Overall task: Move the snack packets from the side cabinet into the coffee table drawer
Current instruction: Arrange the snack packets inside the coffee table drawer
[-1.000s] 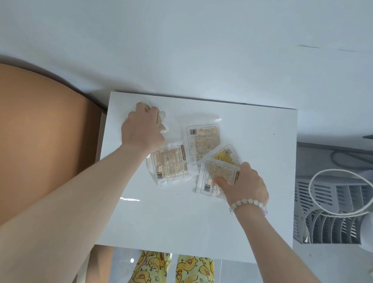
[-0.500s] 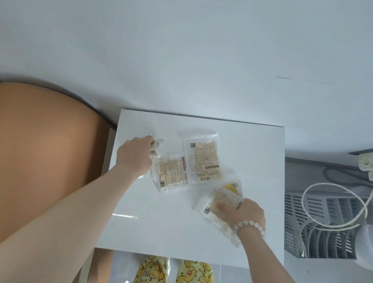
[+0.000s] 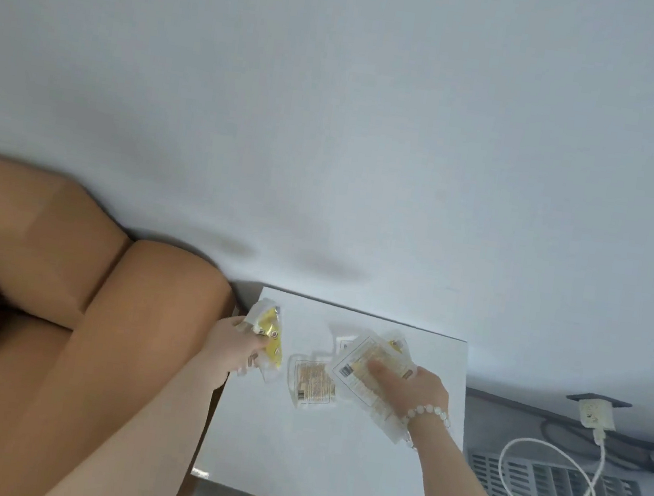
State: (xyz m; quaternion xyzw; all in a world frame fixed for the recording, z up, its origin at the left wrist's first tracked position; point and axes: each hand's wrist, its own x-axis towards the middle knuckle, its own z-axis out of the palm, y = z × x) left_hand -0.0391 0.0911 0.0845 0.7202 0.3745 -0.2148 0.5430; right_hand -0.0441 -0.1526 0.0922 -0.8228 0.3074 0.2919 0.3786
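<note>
Your left hand (image 3: 235, 346) grips a yellow snack packet (image 3: 270, 334) at the ten o'clock edge of the white side cabinet (image 3: 330, 464), while your right hand (image 3: 421, 389) pinches a tilted clear packet (image 3: 363, 367) toward two o'clock. Between them a third packet (image 3: 312, 379) lies flat on the top. A tan sofa (image 3: 119, 324) sits at nine o'clock and a white cable (image 3: 548, 485) at three.

Yellow packet (image 3: 270, 332) gripped upright, labelled packet (image 3: 314, 379) flat, stack (image 3: 350, 371) held tilted

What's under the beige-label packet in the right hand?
Under the clear beige-label snack packet gripped by the right hand, the corner of a yellow-printed packet and the edge of another clear packet peek out. Their remaining parts, and anything further beneath, are covered.
</note>
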